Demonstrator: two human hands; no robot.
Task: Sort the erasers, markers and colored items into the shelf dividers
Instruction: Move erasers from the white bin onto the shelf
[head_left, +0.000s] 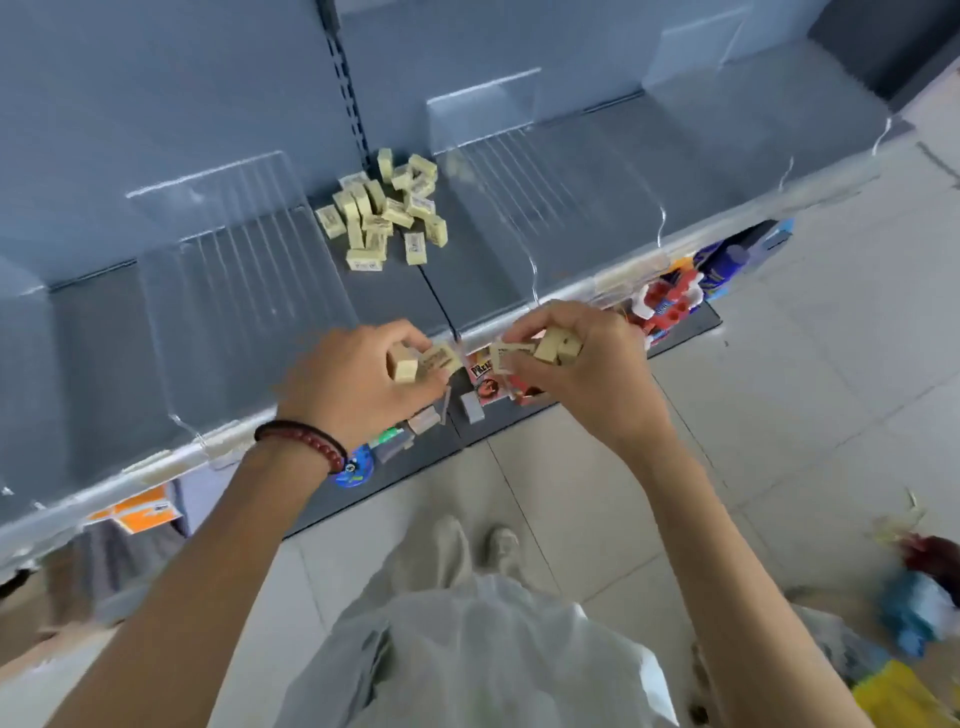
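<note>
**Plenty of print, almost nothing legible**

Dark stamped print on the cream erasers (387, 213) piled at twelve o'clock: too small to read. Same print on those gripped in the left hand (358, 384) and right hand (576, 374), smeared by blur. Dead centre, a red packet (485, 382) flashes bold white letters starting with "P", the rest lost. At two o'clock, red-and-white packs (667, 301) carry blue labels, unreadable.

Grey metal shelving back panel (156, 104), dark slotted upright (345, 78) running up it, pale square floor tiles (805, 389) below, soft even light
</note>
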